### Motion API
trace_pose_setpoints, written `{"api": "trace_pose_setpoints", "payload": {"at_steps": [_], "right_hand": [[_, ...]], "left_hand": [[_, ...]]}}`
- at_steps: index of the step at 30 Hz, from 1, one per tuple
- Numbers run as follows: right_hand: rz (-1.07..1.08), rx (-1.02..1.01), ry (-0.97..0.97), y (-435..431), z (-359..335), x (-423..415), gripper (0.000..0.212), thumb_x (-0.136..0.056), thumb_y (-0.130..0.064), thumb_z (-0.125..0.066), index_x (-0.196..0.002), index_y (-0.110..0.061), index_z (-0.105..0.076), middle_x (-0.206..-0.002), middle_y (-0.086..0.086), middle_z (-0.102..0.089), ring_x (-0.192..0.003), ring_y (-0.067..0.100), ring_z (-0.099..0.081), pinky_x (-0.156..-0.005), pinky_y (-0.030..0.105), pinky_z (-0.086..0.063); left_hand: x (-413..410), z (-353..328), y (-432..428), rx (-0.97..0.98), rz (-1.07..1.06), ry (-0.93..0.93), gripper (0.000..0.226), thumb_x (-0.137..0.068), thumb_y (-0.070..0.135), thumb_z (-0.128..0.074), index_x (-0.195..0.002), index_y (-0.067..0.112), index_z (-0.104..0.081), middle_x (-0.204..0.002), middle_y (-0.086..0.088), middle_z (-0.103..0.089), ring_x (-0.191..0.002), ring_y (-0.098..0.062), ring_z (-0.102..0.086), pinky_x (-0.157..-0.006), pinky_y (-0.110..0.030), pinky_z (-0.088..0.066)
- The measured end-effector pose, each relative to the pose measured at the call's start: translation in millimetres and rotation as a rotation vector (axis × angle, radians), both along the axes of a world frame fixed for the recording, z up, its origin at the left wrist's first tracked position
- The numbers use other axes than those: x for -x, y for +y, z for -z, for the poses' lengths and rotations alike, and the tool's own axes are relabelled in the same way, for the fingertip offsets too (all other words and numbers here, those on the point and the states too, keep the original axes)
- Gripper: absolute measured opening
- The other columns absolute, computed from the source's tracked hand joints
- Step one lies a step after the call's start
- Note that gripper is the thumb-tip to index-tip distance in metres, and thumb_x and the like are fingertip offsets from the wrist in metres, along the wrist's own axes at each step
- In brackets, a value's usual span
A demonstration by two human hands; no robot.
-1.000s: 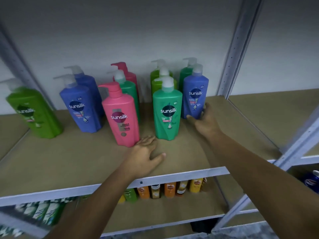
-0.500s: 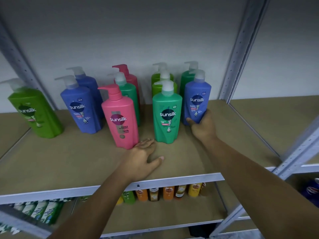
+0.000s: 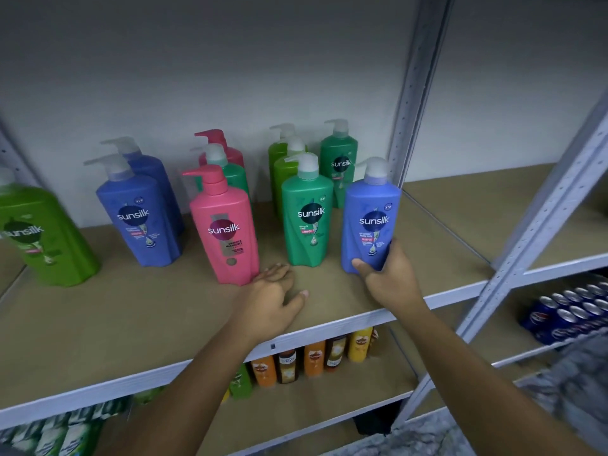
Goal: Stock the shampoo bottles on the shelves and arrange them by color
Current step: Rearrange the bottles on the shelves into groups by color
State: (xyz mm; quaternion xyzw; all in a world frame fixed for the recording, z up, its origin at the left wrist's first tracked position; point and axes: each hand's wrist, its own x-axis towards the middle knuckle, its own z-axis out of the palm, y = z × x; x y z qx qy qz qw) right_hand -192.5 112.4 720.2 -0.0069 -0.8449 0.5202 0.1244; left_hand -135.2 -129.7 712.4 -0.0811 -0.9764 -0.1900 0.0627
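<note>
Blue bottle (image 3: pixel 371 212), pump top, label facing the camera. Right hand (image 3: pixel 386 279) grips it low down, thumb across the front of the base, fingers curled round the far side. Bottle leans slightly; cannot tell whether its base touches the shelf board (image 3: pixel 131 317).

Just left of that hand: teal-green bottle (image 3: pixel 307 218), upright, close to the blue one but apart. Beyond the hand: dark green bottle (image 3: pixel 339 162) at the back.

Left hand (image 3: pixel 271 292) lies palm down on the board, fingers straight and spread, holding nothing. Fingertips reach the foot of the pink bottle (image 3: pixel 227 232). Further left of this hand: two blue bottles (image 3: pixel 138 218) one behind the other, then a lime green bottle (image 3: pixel 36 238), blurred.
</note>
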Motion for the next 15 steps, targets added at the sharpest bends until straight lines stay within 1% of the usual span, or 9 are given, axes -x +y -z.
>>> {"api": "trace_pose_setpoints", "payload": {"at_steps": [2, 4, 8, 12, 15], "right_hand": [[0.006, -0.011, -0.002, -4.0, -3.1, -17.5, 0.053, -0.081, -0.028, -0.082, -0.121, -0.022, -0.049, -0.110, -0.010, -0.061, -0.098, 0.012, -0.058, -0.082, 0.027, -0.042], [0.004, -0.017, -0.005, -9.5, -4.7, -34.2, 0.051, -0.080, -0.029, -0.083, -0.118, -0.022, -0.049, -0.111, -0.009, -0.063, -0.101, 0.014, -0.061, -0.082, 0.029, -0.045], [0.007, -0.040, -0.014, -29.8, -5.9, -70.7, 0.050, -0.080, -0.032, -0.083, -0.116, -0.022, -0.050, -0.112, -0.007, -0.065, -0.101, 0.015, -0.062, -0.081, 0.030, -0.047], [-0.022, -0.050, -0.021, -62.6, -4.7, -101.5, 0.053, -0.079, -0.036, -0.083, -0.119, -0.030, -0.048, -0.115, -0.010, -0.065, -0.103, 0.012, -0.063, -0.084, 0.029, -0.051], [-0.047, -0.037, -0.008, -91.1, -3.6, -117.5, 0.054, -0.077, -0.037, -0.084, -0.119, -0.031, -0.050, -0.113, -0.016, -0.067, -0.103, 0.007, -0.065, -0.089, 0.035, -0.055]], "left_hand": [[-2.0, -1.5, -2.6, -0.015, 0.026, -0.006, 0.064, -0.101, 0.052, -0.043, -0.154, 0.015, -0.038, -0.163, -0.002, -0.028, -0.152, -0.016, -0.021, -0.125, -0.028, -0.012], [-7.1, -3.1, -5.8, -0.016, 0.064, -0.014, 0.062, -0.102, 0.050, -0.042, -0.154, 0.015, -0.038, -0.163, -0.004, -0.028, -0.152, -0.017, -0.021, -0.125, -0.028, -0.010], [-30.1, -6.0, -24.0, 0.006, 0.162, -0.018, 0.059, -0.105, 0.043, -0.042, -0.155, 0.012, -0.036, -0.164, -0.005, -0.026, -0.153, -0.016, -0.018, -0.118, -0.019, 0.001], [-52.9, -1.9, -61.2, 0.003, 0.210, 0.001, 0.053, -0.104, 0.037, -0.044, -0.152, 0.014, -0.041, -0.162, -0.002, -0.031, -0.152, -0.014, -0.022, -0.117, -0.016, -0.007], [-67.3, -3.5, -89.1, -0.003, 0.195, -0.006, 0.052, -0.103, 0.038, -0.047, -0.151, 0.014, -0.045, -0.161, -0.002, -0.034, -0.150, -0.014, -0.027, -0.117, -0.017, -0.011]]}}
